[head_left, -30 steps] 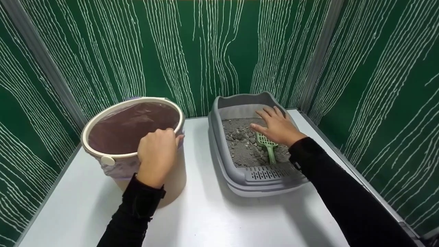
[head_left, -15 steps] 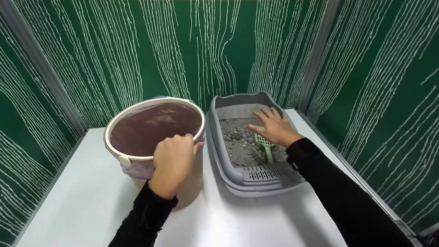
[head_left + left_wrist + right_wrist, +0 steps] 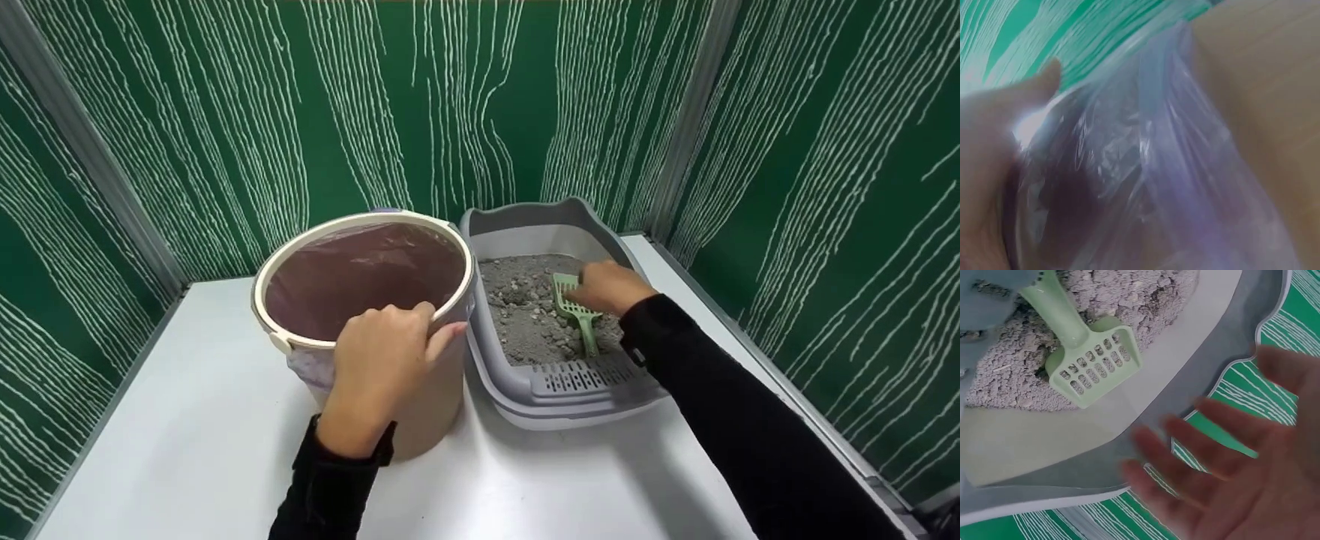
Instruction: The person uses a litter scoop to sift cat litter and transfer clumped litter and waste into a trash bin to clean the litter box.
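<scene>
My left hand [image 3: 382,367] grips the near right part of the rim of a beige trash bin [image 3: 439,397]. A thin purplish plastic bag [image 3: 1190,174] lines the bin and folds down over its outside. To the right stands a grey litter box [image 3: 495,360] holding grey litter [image 3: 525,334]. On the litter lies a green slotted litter scoop [image 3: 586,330], its handle toward me. My right hand [image 3: 615,287] hovers above the scoop, holding nothing. In the right wrist view its fingers are spread and slightly bent, apart from the scoop.
Both containers stand on a white table [image 3: 187,420]. Green walls [image 3: 480,97] with white streaks enclose the back and sides. The bin's rim overlaps the litter box's left edge in view; I cannot tell whether they touch.
My left hand has moved the trash bin rightward, close to the litter box. My right hand stays over the box, but its fingers have dropped out of their raised spread in the head view.
</scene>
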Demonstrator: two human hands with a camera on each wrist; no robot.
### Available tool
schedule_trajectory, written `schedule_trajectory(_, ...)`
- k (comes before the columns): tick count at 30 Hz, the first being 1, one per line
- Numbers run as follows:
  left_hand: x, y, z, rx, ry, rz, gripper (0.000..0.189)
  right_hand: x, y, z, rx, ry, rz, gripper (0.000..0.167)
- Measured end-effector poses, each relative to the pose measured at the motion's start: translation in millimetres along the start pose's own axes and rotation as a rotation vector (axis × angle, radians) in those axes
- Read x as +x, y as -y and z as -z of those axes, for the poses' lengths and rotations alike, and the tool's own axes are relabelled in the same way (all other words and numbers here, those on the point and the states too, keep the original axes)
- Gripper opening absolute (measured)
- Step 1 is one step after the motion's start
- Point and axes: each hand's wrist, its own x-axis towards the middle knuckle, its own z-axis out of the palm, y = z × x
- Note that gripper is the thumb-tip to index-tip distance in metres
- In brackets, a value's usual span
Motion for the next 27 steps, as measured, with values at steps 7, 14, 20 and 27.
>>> schedule_trajectory(7,-9.2,5.6,-18.0,0.002,-0.369,-0.072,0.045,11.1,2.4,-1.7,-0.066,0.127,-0.050,0.035)
schedule_trajectory(14,-8.3,0.2,-27.3,0.000,-0.470,-0.064,0.044,22.8,-7.8,-9.1,-0.015,0.108,-0.142,0.038)
schedule_trajectory(20,-5.4,-2.0,-20.8,0.019,-0.306,-0.015,0.050,39.2,-19.3,-15.1,0.044,0.141,-0.225,0.053)
schedule_trajectory(27,-7.4,-3.8,-14.1,0.034,-0.205,0.019,0.049,50.3,-21.4,-26.6,0.100,0.185,-0.230,0.023)
